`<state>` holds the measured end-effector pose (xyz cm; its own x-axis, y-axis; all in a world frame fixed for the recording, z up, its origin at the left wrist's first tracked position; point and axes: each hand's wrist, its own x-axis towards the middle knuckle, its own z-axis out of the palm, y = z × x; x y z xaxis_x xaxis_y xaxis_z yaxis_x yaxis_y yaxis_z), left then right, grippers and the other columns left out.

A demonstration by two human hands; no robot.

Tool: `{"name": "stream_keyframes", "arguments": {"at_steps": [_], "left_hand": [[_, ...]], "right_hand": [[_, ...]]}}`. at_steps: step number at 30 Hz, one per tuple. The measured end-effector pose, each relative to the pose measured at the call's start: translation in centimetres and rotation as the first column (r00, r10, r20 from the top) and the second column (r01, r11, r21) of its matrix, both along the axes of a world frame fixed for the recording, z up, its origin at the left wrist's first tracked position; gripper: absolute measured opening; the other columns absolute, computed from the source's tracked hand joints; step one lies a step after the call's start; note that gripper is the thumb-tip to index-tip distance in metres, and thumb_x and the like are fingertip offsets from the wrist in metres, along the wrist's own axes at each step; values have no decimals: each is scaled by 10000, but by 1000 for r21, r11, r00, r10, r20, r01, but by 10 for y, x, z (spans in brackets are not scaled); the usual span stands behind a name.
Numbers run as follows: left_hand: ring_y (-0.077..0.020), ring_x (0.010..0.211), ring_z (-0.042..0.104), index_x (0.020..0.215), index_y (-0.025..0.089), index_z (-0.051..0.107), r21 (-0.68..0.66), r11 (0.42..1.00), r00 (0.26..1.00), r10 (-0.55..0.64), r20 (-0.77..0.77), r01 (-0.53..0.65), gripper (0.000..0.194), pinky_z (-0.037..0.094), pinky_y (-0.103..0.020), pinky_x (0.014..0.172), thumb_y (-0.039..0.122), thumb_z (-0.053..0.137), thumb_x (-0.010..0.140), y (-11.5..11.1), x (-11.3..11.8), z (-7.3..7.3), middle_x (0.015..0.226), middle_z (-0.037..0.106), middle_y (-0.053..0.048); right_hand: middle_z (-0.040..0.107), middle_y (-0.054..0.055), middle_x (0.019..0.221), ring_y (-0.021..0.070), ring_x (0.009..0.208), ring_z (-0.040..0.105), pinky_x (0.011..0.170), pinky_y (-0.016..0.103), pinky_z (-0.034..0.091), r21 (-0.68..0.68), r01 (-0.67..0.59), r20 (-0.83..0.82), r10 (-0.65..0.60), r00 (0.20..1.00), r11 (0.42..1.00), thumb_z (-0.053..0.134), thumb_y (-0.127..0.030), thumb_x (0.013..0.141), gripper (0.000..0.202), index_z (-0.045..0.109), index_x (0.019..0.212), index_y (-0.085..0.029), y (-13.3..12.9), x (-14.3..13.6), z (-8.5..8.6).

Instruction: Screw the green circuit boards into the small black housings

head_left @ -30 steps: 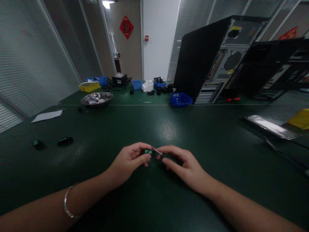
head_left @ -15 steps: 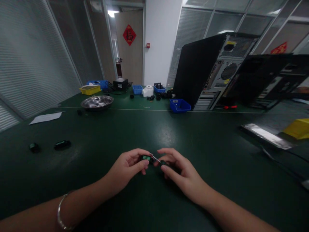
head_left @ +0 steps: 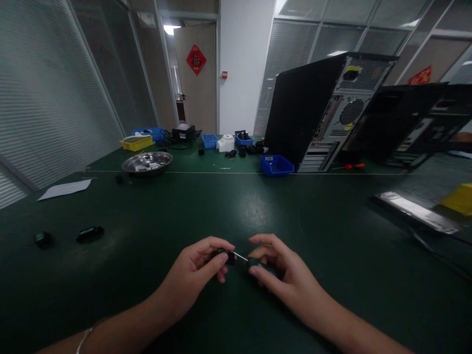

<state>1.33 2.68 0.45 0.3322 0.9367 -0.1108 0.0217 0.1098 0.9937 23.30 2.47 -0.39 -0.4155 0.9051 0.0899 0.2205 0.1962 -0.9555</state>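
Note:
My left hand (head_left: 201, 263) pinches a small dark part (head_left: 230, 256) between thumb and fingers, a little above the dark green table (head_left: 177, 206). In my right hand (head_left: 282, 268) is a screwdriver (head_left: 258, 264) with a dark handle and a thin metal shaft. The shaft points left, and its tip meets the end of the small part. Whether the tip sits in a screw is too small to tell. Two dark pieces lie at the left of the table, one elongated (head_left: 90, 233) and one shorter (head_left: 43, 239).
Further back are a metal bowl (head_left: 147, 162), a yellow tray (head_left: 136, 143), a blue bin (head_left: 277, 165) and a white housing (head_left: 225, 143). A black computer case (head_left: 306, 108) stands back right. A bright metallic bar (head_left: 418, 211) and cable lie right; paper (head_left: 65, 189) lies left.
The view has shifted slightly, and both hands appear lower. The screwdriver now lies flatter, with more of its handle showing. The green face of the small part has turned mostly out of sight.

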Motion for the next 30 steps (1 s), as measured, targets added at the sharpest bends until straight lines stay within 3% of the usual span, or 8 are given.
{"name": "stream_keyframes", "arguments": {"at_steps": [4, 7, 11, 17, 24, 30], "left_hand": [[-149, 717, 599, 1109, 206, 655, -7, 999, 1000, 31, -5, -31, 249, 499, -303, 710, 255, 613, 868, 1, -1, -1, 850, 661, -12], [-154, 767, 608, 1098, 209, 658, -9, 999, 999, 42, -16, -42, 256, 505, -307, 748, 233, 642, 844, 2, -1, 0, 960, 682, -30], [-167, 824, 614, 1011, 194, 687, -12, 1000, 999, 24, -25, -24, 193, 506, -300, 760, 207, 658, 821, 3, -1, 2, 993, 694, -41], [-183, 865, 632, 1002, 198, 693, 5, 1000, 999, 27, -29, -26, 194, 501, -297, 756, 189, 663, 811, 0, 0, 2, 974, 700, -42], [-209, 972, 624, 992, 184, 692, 148, 989, 1000, 12, -20, -9, 189, 502, -324, 840, 150, 646, 812, -1, -1, 1, 1026, 655, -53], [-180, 931, 626, 1005, 175, 670, 119, 993, 999, -5, 32, 1, 192, 498, -305, 827, 147, 665, 815, -3, 3, 1, 969, 669, -32]], "right_hand": [[660, 48, 941, 201, 838, 634, 733, 328, 502, 56, 15, 37, -17, 999, 998, 641, -252, 885, 196, 630, 1078, -225, 2, 0, 4], [678, 60, 981, 214, 892, 630, 778, 347, 482, 115, -33, 71, 25, 997, 993, 600, -230, 915, 207, 686, 1102, -247, 1, 1, 10], [652, 65, 963, 191, 859, 620, 737, 331, 479, 192, -87, 81, 73, 994, 978, 498, -194, 968, 320, 645, 1244, -262, 3, 2, 14], [612, 57, 961, 164, 852, 593, 744, 305, 476, 212, -177, 128, 152, 980, 961, 511, -169, 970, 365, 600, 1313, -256, 2, 4, 13], [597, 55, 969, 161, 851, 590, 750, 299, 480, 253, -160, 148, 125, 981, 954, 515, -156, 965, 377, 593, 1322, -246, -3, 2, 12], [586, 58, 991, 170, 881, 588, 784, 312, 477, 277, -158, 159, 117, 980, 948, 528, -162, 959, 387, 578, 1334, -244, -9, 2, 10]]}}
